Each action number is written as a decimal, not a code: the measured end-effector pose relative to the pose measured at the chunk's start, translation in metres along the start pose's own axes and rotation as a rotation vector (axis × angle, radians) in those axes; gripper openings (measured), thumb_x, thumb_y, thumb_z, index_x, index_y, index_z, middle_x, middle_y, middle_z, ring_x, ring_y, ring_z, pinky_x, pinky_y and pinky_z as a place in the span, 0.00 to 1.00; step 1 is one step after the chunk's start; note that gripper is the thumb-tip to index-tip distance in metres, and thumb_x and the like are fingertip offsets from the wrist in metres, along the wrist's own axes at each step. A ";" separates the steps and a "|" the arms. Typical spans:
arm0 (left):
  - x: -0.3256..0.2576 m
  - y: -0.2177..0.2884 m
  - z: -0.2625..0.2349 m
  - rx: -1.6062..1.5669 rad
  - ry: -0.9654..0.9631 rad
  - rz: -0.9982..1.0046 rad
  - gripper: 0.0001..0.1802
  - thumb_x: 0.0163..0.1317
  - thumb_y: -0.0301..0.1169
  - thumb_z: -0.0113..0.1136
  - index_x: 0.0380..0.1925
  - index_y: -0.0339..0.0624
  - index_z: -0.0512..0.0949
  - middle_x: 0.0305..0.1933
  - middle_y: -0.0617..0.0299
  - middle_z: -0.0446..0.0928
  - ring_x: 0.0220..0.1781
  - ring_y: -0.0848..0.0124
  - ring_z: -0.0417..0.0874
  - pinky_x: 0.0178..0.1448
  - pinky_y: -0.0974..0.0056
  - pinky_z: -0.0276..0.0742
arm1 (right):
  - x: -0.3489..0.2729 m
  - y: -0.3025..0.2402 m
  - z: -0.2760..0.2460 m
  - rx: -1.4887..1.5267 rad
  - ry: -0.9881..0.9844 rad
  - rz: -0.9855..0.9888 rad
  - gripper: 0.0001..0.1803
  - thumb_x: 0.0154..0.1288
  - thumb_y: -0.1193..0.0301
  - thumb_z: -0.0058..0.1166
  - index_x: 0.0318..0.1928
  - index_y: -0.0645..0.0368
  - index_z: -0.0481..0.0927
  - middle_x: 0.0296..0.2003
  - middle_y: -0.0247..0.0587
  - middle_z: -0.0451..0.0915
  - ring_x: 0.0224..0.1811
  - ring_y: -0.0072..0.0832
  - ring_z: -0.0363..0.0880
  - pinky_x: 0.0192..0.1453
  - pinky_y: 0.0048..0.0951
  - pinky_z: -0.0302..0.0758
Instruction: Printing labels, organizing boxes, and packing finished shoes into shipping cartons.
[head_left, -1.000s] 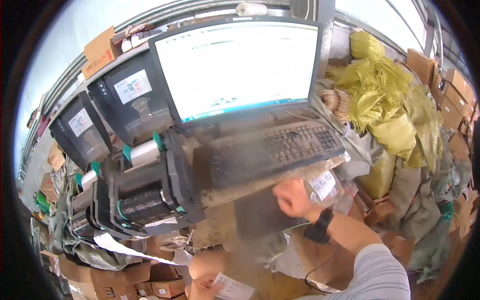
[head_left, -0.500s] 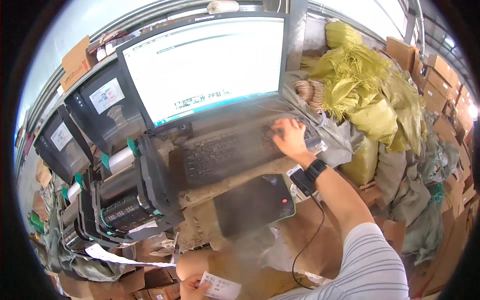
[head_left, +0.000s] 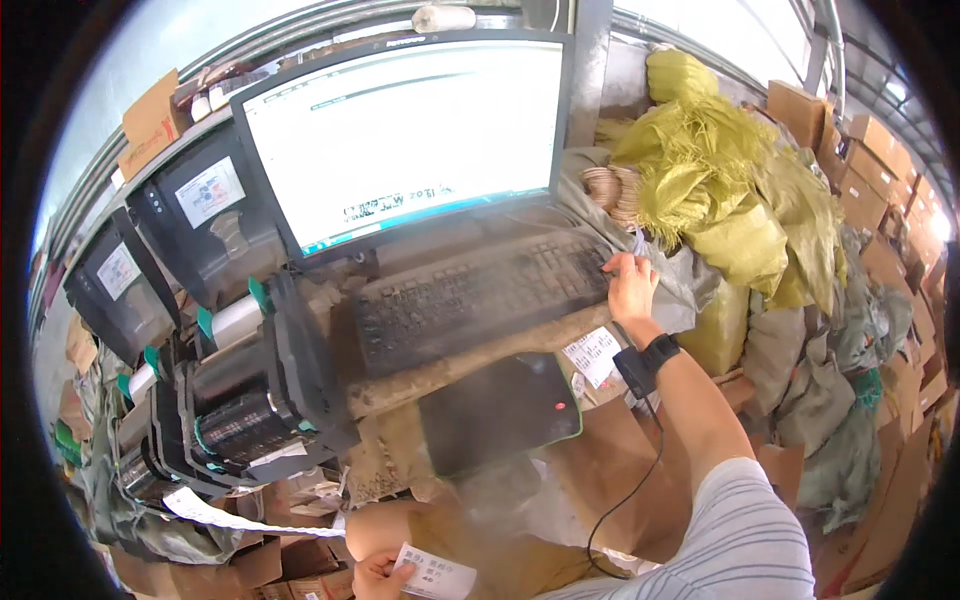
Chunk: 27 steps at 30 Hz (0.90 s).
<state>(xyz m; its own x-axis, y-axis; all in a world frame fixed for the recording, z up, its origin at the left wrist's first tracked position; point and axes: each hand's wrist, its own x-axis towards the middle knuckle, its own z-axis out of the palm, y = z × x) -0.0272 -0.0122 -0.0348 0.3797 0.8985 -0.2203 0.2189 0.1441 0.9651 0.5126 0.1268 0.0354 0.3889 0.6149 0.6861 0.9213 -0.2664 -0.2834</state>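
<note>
My left hand (head_left: 380, 577), at the bottom edge, pinches a small white printed label (head_left: 440, 574) between thumb and fingers. My right hand (head_left: 631, 290) is at the right end of a dusty black keyboard (head_left: 440, 305), its bent fingers touching the last keys, with no object seen in them. A black strap (head_left: 660, 350) and a small black device (head_left: 633, 373) with a cable are on my right wrist. Beyond the keyboard stands a lit monitor (head_left: 410, 140). A white paper strip (head_left: 240, 519) runs from a label printer toward my left hand.
Two black label printers (head_left: 235, 395) stand at left with raised lids (head_left: 205, 230). In front of the keyboard lie a dark mouse pad (head_left: 495, 412) and a printed paper (head_left: 593, 356). Yellow woven sacks (head_left: 710, 170) and cardboard boxes (head_left: 880, 150) are piled at right.
My right hand has moved right and slightly down, from over the keyboard's number keys to its right end. The printed paper beside my wrist shows more fully. My left hand still holds the label.
</note>
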 end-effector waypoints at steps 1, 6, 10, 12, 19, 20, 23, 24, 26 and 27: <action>-0.001 0.003 0.002 -0.015 0.010 0.003 0.12 0.56 0.27 0.58 0.39 0.30 0.75 0.32 0.60 0.79 0.30 0.76 0.77 0.35 0.71 0.74 | 0.000 -0.003 -0.001 0.025 -0.019 0.028 0.16 0.45 0.80 0.45 0.38 0.56 0.69 0.40 0.37 0.74 0.48 0.39 0.65 0.51 0.41 0.56; -0.002 0.003 -0.001 -0.019 0.004 0.018 0.11 0.56 0.27 0.58 0.38 0.31 0.76 0.31 0.60 0.79 0.30 0.76 0.77 0.34 0.72 0.74 | -0.072 -0.061 0.005 0.288 -0.011 -0.406 0.14 0.44 0.70 0.50 0.34 0.61 0.71 0.36 0.50 0.69 0.40 0.45 0.65 0.43 0.45 0.63; -0.003 0.005 0.003 -0.039 0.013 -0.010 0.10 0.56 0.25 0.58 0.38 0.32 0.76 0.31 0.61 0.79 0.30 0.76 0.77 0.34 0.72 0.74 | -0.109 -0.123 -0.005 0.455 -0.517 -1.026 0.10 0.46 0.67 0.50 0.31 0.58 0.75 0.32 0.44 0.73 0.35 0.41 0.72 0.38 0.39 0.69; -0.004 0.006 0.004 -0.013 0.027 -0.027 0.10 0.56 0.25 0.57 0.38 0.32 0.76 0.31 0.61 0.79 0.31 0.76 0.77 0.35 0.72 0.74 | -0.116 -0.120 0.027 0.439 -0.332 -0.880 0.11 0.47 0.67 0.50 0.34 0.54 0.76 0.34 0.42 0.74 0.37 0.40 0.73 0.39 0.40 0.70; -0.005 0.023 0.006 -0.137 0.030 -0.065 0.11 0.55 0.23 0.57 0.39 0.33 0.75 0.32 0.62 0.78 0.31 0.76 0.76 0.35 0.72 0.72 | -0.122 -0.082 0.111 0.233 -0.301 -0.408 0.14 0.55 0.63 0.52 0.39 0.57 0.77 0.37 0.48 0.77 0.40 0.45 0.74 0.44 0.41 0.69; -0.007 0.023 0.007 -0.154 0.030 -0.053 0.11 0.54 0.23 0.57 0.39 0.33 0.75 0.31 0.62 0.78 0.30 0.77 0.76 0.34 0.72 0.72 | -0.124 -0.081 0.111 0.252 -0.234 -0.385 0.13 0.54 0.63 0.52 0.38 0.57 0.77 0.35 0.48 0.78 0.37 0.45 0.75 0.43 0.42 0.69; -0.008 0.024 0.009 -0.188 0.050 -0.069 0.12 0.53 0.22 0.58 0.39 0.33 0.75 0.31 0.62 0.78 0.30 0.77 0.76 0.32 0.73 0.72 | -0.133 -0.071 0.117 0.241 -0.166 -0.306 0.12 0.52 0.63 0.54 0.34 0.56 0.78 0.30 0.45 0.79 0.32 0.44 0.76 0.40 0.42 0.70; -0.008 0.025 0.008 -0.188 0.053 -0.076 0.12 0.53 0.22 0.58 0.39 0.33 0.75 0.31 0.62 0.78 0.30 0.77 0.76 0.32 0.73 0.72 | -0.134 -0.068 0.118 0.245 -0.185 -0.261 0.12 0.50 0.63 0.55 0.34 0.55 0.78 0.28 0.45 0.79 0.31 0.44 0.76 0.40 0.42 0.70; -0.008 0.025 0.007 -0.140 0.049 -0.139 0.13 0.53 0.22 0.58 0.40 0.33 0.75 0.30 0.62 0.78 0.28 0.78 0.75 0.30 0.74 0.71 | -0.136 -0.067 0.121 0.249 -0.208 -0.215 0.11 0.49 0.64 0.56 0.33 0.55 0.78 0.27 0.45 0.79 0.30 0.43 0.76 0.39 0.41 0.70; -0.008 0.023 0.007 -0.140 0.050 -0.143 0.13 0.53 0.22 0.58 0.40 0.33 0.75 0.30 0.62 0.78 0.28 0.78 0.75 0.30 0.74 0.71 | -0.137 -0.068 0.123 0.239 -0.209 -0.210 0.11 0.48 0.64 0.56 0.31 0.55 0.79 0.26 0.45 0.79 0.30 0.43 0.76 0.39 0.41 0.70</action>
<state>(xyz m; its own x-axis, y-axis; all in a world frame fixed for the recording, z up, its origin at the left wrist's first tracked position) -0.0189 -0.0188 -0.0116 0.3082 0.8837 -0.3522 0.1387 0.3246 0.9356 0.3979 0.1521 -0.1214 0.1620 0.7824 0.6013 0.9474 0.0471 -0.3166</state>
